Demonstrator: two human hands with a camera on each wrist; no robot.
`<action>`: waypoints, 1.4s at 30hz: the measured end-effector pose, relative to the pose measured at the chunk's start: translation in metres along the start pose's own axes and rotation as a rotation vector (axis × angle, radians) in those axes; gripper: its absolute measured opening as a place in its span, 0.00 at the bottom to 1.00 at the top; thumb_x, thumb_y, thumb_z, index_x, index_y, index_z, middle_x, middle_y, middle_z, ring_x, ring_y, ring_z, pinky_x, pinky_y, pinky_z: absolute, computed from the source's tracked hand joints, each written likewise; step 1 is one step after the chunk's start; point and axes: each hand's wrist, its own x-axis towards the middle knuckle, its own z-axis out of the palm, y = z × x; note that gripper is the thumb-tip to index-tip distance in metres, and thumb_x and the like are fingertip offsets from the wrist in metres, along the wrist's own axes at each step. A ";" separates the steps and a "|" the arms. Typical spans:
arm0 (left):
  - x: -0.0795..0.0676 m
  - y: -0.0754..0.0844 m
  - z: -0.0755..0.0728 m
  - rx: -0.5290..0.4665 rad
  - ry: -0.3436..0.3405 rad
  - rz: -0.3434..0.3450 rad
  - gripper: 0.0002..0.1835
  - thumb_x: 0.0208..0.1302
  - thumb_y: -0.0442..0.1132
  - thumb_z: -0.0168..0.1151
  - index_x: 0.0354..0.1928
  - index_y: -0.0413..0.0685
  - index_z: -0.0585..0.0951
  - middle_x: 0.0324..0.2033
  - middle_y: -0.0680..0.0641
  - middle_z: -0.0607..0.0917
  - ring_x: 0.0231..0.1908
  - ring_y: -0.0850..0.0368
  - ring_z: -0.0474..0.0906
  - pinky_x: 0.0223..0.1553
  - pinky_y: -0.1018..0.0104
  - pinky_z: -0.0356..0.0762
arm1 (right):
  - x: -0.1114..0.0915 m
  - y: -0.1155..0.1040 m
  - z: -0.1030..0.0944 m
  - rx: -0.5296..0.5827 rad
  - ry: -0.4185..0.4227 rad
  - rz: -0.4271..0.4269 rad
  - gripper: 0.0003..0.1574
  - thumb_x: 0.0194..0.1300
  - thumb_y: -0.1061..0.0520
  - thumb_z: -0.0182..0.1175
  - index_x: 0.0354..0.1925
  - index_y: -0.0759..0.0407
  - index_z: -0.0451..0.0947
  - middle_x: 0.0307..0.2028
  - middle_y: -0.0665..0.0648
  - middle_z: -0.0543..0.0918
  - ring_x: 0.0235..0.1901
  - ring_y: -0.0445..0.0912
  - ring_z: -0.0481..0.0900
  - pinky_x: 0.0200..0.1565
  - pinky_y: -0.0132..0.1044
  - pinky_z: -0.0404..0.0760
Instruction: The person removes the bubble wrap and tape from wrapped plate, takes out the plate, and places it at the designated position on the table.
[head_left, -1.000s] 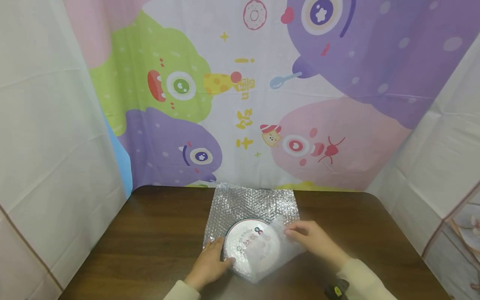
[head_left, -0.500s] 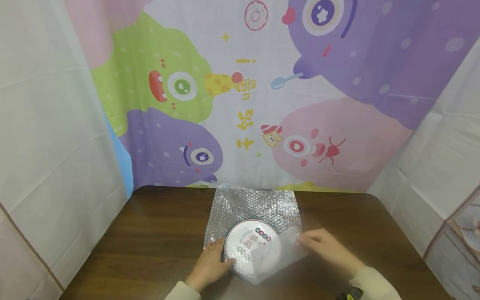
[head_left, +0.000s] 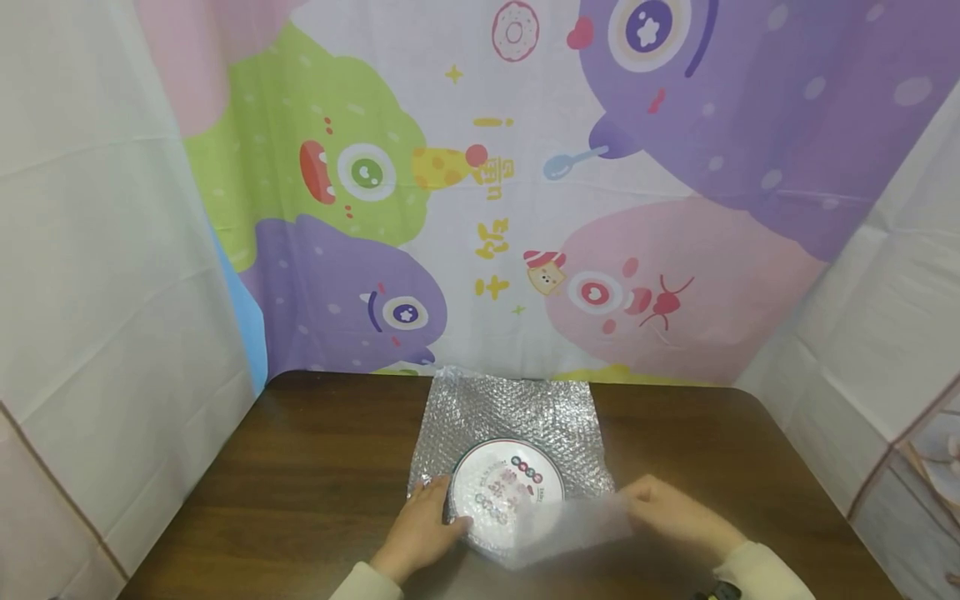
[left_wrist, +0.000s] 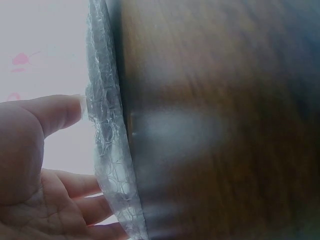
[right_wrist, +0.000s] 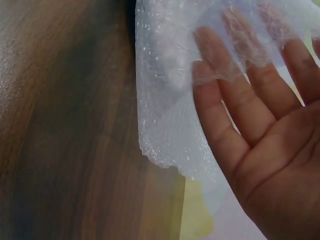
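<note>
Rested the left hand, loosely extended, against the left edge of a round white plate on a silvery bubble-wrap sheet at the near middle of the brown table. With the right hand, well apart, pinched a translucent flap over the plate's near right part.

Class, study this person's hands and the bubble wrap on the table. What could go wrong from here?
The printed white disc might slide if the translucent bubble-wrap flap is pulled hard: the left grip steadies only its left side.
The flap could slip from the right grip, which holds only its outer end.
The flap's thin film might tear, perhaps at its ragged edge.
</note>
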 end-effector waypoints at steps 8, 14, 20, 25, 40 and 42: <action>0.000 -0.001 0.001 0.002 0.009 0.016 0.41 0.57 0.50 0.67 0.65 0.27 0.68 0.64 0.28 0.71 0.67 0.22 0.59 0.67 0.32 0.58 | -0.002 0.002 -0.001 -0.216 -0.129 -0.062 0.16 0.74 0.57 0.51 0.50 0.49 0.83 0.42 0.50 0.88 0.36 0.33 0.81 0.35 0.32 0.83; 0.000 -0.001 0.000 -0.001 0.024 0.034 0.40 0.57 0.49 0.67 0.64 0.27 0.69 0.64 0.27 0.71 0.66 0.21 0.60 0.66 0.32 0.59 | -0.005 0.008 0.002 -0.346 -0.156 -0.132 0.18 0.73 0.57 0.52 0.57 0.48 0.79 0.51 0.52 0.86 0.41 0.33 0.81 0.37 0.32 0.84; 0.001 0.001 -0.002 -0.002 0.001 0.015 0.41 0.58 0.50 0.67 0.65 0.28 0.68 0.65 0.27 0.70 0.68 0.22 0.58 0.68 0.33 0.57 | -0.009 0.011 0.006 -0.519 -0.118 -0.189 0.23 0.67 0.58 0.56 0.59 0.45 0.77 0.54 0.49 0.84 0.54 0.40 0.81 0.53 0.41 0.82; 0.001 0.001 -0.002 0.003 0.001 0.012 0.41 0.58 0.50 0.66 0.65 0.28 0.68 0.65 0.28 0.70 0.68 0.23 0.58 0.68 0.33 0.57 | -0.012 0.013 0.016 -0.539 -0.079 -0.140 0.22 0.70 0.47 0.58 0.61 0.42 0.75 0.57 0.49 0.81 0.57 0.43 0.78 0.54 0.44 0.81; 0.001 -0.002 0.001 0.004 0.003 0.002 0.40 0.58 0.49 0.67 0.65 0.28 0.68 0.65 0.28 0.70 0.68 0.23 0.58 0.68 0.33 0.57 | -0.014 0.022 0.028 -0.639 -0.035 -0.072 0.25 0.70 0.41 0.56 0.61 0.45 0.75 0.59 0.54 0.79 0.58 0.50 0.78 0.54 0.48 0.81; 0.000 -0.002 0.002 0.005 0.002 0.004 0.40 0.58 0.49 0.67 0.65 0.28 0.68 0.65 0.28 0.70 0.68 0.23 0.58 0.68 0.33 0.57 | -0.013 0.023 0.028 -0.613 -0.026 -0.077 0.22 0.71 0.43 0.54 0.61 0.43 0.75 0.58 0.51 0.81 0.57 0.47 0.79 0.53 0.45 0.82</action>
